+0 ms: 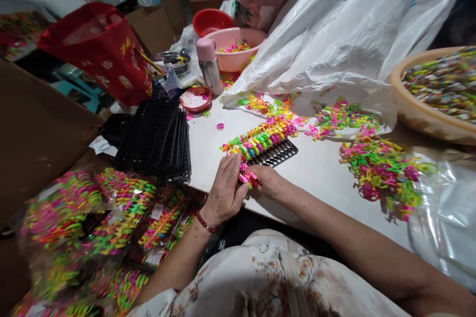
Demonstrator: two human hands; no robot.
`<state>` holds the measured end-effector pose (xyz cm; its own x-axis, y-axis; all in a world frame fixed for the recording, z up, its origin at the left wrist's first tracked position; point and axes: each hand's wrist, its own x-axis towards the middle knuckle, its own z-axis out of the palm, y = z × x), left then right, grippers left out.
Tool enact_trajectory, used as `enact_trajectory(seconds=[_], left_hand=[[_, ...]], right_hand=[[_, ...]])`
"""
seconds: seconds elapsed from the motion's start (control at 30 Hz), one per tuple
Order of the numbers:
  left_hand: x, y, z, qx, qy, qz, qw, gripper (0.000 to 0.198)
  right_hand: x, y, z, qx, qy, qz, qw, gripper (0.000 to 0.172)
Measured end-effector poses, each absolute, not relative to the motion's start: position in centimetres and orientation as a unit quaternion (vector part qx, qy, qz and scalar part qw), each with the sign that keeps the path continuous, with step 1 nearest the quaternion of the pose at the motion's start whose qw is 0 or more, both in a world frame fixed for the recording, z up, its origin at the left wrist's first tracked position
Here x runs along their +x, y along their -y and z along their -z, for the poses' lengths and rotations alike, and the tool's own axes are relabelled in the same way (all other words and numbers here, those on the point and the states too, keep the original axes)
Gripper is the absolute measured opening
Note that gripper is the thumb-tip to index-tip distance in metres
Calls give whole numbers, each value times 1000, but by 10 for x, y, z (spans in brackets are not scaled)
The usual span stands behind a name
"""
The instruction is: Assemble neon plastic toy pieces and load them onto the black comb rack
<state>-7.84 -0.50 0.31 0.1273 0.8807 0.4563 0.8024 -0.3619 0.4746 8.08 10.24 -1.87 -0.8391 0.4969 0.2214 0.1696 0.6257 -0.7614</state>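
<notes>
Close to the table's front edge, my left hand (pixel 225 189) and my right hand (pixel 268 182) meet around a few small pink plastic pieces (pixel 247 175). The fingers of both hands are closed on them, and their exact shape is partly hidden. Just beyond lies a black plastic rack (pixel 279 152), with rows of colourful plastic pieces (pixel 256 139) in pink, yellow and green covering its far part. Several bare bars show on the rack's near right side. A loose pile of similar pieces (pixel 379 173) lies to the right of my right forearm.
Black racks (pixel 148 138) are stacked at the left. Bagged pieces (pixel 122 208) lie below them. A thermos (pixel 210 67), a red basket (pixel 196 100) and a pink basin (pixel 238 44) stand behind. Large white sacks (pixel 334 25), a tan tub (pixel 427 89) and clear plastic bags (pixel 446 223) occupy the right.
</notes>
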Motion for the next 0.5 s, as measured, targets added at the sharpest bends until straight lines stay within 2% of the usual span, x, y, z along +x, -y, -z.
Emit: enact_trajectory(seconds=[0.13, 0.27, 0.4, 0.5], left_hand=[[-81, 3, -2, 771, -567, -291, 4, 73], [-75, 4, -3, 767, -554, -319, -58, 71], [-68, -5, 4, 780, -530, -325, -67, 62], [-64, -12, 11, 774, -519, -356, -65, 57]], right_hand=[[72, -108, 22, -194, 893, -368, 172, 7], [70, -98, 19, -216, 889, -363, 178, 6], [105, -79, 11, -249, 883, -325, 231, 19], [171, -63, -2, -366, 858, -249, 261, 26]])
